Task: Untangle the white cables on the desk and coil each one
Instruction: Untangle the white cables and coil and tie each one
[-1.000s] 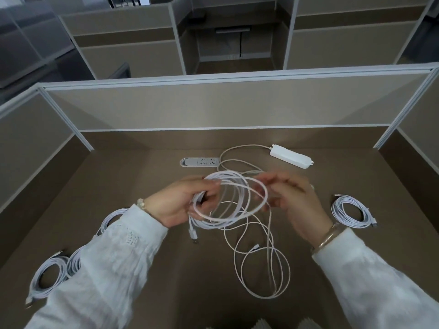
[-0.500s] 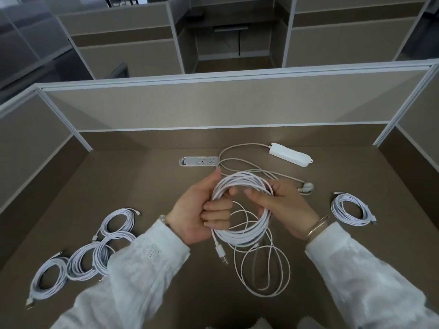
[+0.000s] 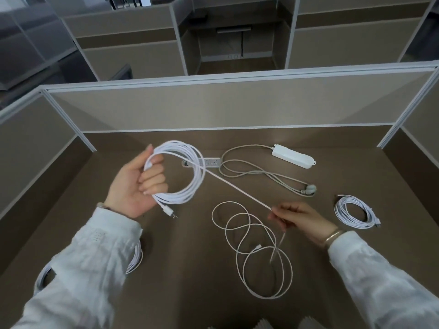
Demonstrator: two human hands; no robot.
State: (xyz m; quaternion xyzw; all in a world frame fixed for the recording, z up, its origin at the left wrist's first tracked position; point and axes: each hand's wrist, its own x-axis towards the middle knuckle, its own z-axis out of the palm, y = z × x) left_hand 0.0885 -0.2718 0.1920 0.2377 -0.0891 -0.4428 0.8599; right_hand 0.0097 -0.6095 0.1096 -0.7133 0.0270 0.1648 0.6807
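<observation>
Over brown desk (image 3: 180,269), left hand (image 3: 139,186) grips light, floppy coil (image 3: 180,172); right hand (image 3: 299,219) pinches its taut tail (image 3: 237,187), best held near the end

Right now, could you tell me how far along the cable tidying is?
Done: a coiled cable lies at the right, more coils beside the left sleeve. In hand: the left hand holds a nearly wound coil; the right hand pinches its straight tail. Left: the loose cable on the desk.
</observation>
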